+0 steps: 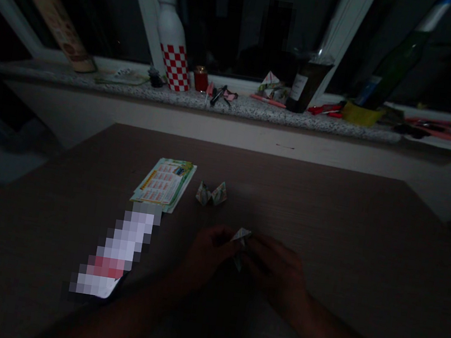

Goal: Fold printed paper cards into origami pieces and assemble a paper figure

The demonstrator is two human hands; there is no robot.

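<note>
One small, pale, printed piece of folded paper (243, 233) is gripped from both sides over the dark wood-grained bench (349, 221): its left side is pinched by the bare left hand (207, 252), its right by the bare right hand (282, 265), presumably so that the creases are steadied. Just beyond, a patterned, two-pointed folded-paper shape (219, 195) is set apart, seemingly clear of the fingers. Stacked green-edged printed cards (164, 183) are laid to the left, perhaps for ready reach.
</note>
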